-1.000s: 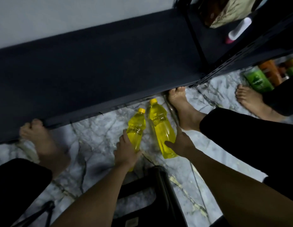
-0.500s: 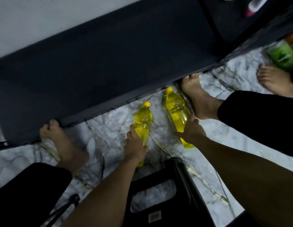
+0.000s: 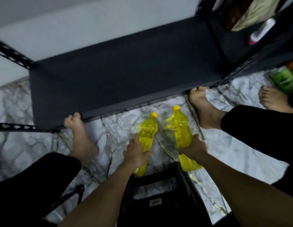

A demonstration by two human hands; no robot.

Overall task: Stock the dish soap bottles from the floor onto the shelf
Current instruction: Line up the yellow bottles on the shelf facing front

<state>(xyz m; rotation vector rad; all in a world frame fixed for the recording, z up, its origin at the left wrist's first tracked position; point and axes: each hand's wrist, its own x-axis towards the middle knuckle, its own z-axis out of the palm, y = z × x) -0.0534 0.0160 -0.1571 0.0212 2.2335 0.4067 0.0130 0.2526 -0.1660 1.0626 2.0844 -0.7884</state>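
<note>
Head view: my left hand (image 3: 136,153) is wrapped round the left bottle (image 3: 148,133) and my right hand (image 3: 194,147) round the right bottle (image 3: 181,128), both near the shelf (image 3: 126,71) front edge. Grip firm, clear that edge, set them deep. Half a second ago they sat lower on the floor (image 3: 109,133). They're coming up now!
</note>
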